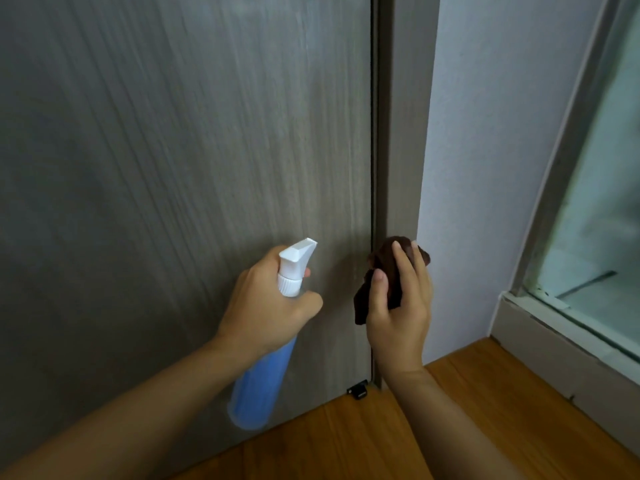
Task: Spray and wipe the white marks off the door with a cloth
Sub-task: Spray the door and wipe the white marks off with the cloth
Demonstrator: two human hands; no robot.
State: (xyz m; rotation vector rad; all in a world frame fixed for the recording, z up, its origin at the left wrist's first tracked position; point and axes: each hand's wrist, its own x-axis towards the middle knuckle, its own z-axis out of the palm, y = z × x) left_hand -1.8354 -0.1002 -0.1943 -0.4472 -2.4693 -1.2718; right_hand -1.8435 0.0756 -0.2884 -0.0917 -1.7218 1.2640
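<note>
The grey wood-grain door (166,168) fills most of what I can see, shut against its frame (398,133), with a pale wall (485,150) running off to the right and a glass panel (595,202) in a light surround beyond that. Wooden flooring (467,410) meets the foot of the door, and a small black stopper (357,389) sits low at the door's bottom corner beside the frame. A faint whitish smear (242,15) shows high on the door, blurred. The left hand (266,303) is curled round the neck of a spray bottle (263,379), its white nozzle (298,258) tilted up and toward the door, a fingertip showing at the trigger side. The bottle's clear body holds blue liquid, seemingly most of the way up. The right hand (398,306) grips a bunched dark brown cloth (388,271), thumb across the front, held right at the seam between door and frame; whether the cloth touches the surface I cannot tell.
</note>
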